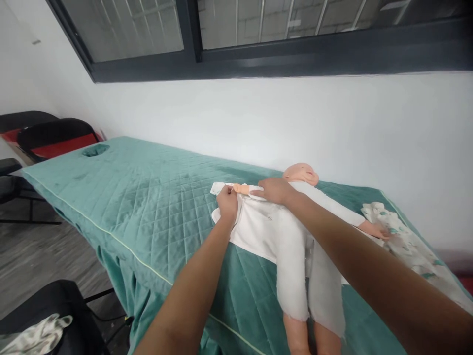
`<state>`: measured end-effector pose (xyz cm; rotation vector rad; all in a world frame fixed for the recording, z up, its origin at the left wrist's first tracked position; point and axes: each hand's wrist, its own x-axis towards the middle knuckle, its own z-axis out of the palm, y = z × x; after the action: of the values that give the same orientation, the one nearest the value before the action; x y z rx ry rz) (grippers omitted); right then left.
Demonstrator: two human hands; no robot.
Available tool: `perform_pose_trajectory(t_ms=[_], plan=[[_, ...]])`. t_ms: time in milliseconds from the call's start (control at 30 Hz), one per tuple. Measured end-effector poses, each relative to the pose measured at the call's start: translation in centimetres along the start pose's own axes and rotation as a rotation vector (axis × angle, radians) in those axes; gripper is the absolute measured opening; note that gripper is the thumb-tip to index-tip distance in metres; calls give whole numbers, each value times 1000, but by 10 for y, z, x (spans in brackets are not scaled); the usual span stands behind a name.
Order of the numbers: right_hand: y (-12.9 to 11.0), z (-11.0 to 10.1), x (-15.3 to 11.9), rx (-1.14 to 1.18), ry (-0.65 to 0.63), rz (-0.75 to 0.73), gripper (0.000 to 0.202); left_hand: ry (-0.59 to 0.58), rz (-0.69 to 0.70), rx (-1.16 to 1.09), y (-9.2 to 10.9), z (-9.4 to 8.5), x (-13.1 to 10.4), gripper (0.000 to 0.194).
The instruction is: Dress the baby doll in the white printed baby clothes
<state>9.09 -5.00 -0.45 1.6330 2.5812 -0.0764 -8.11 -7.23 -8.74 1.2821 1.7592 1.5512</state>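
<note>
A baby doll (301, 173) in white clothing lies on its back on a green quilted bed cover (166, 182), its head toward the wall. A white garment (254, 229) is spread beside and under its torso. My left hand (227, 202) is closed on the garment's edge, close to the doll's small hand (241, 189). My right hand (275, 191) is closed around the white sleeve on that same doll arm. The doll's other arm (373, 229) stretches out to the right. Both its legs (295, 330) point toward me.
A patterned cloth (414, 246) lies crumpled at the bed's right end. Black and red chairs (61, 140) stand at the far left. A black chair (55, 301) holding another patterned cloth (40, 335) is at lower left. The white wall (236, 118) and window frame (258, 64) are behind the bed.
</note>
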Motion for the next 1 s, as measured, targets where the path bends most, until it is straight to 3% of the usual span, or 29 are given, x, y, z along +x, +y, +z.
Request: perform_pose_trajectory(t_ms=[200,367,633,800,900,1000], plan=[[-6,1,-3,-43,-16,-2,54,69,-18,-46,0,-1,-1,17],[-12,5,0,-79,-35,17,55,23,38,0,1,-2,-5,18],[-17,11,8,-94,-15,69,61,-111,234,235,4,0,-14,15],[-24,12,9,-73,27,105,46,-211,468,414,4,4,-18,17],[-26,11,9,-51,64,132,41,-159,550,411,3,5,-16,20],[-21,5,5,-12,93,151,44,-50,507,385,1,5,-12,23]])
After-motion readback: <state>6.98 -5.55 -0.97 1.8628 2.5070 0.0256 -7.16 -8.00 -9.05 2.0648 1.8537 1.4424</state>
